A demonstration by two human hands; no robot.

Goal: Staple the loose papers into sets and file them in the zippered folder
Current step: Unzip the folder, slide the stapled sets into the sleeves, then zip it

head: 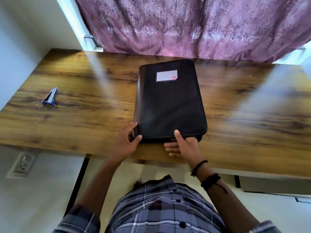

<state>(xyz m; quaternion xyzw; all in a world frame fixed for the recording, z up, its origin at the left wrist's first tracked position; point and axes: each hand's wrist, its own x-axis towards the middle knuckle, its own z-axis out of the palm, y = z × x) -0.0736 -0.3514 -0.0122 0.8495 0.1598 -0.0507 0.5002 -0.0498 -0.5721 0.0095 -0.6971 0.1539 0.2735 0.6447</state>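
A black zippered folder (170, 101) lies closed and flat on the wooden desk (84, 91), its near edge close to the desk's front. A white label (167, 75) with a red patch sits near its far end; the writing is too blurred to read. The left hand (125, 142) grips the near left corner, and the right hand (184, 145) pinches the near edge, thumb on top. A blue stapler (50, 98) rests well apart to the left.
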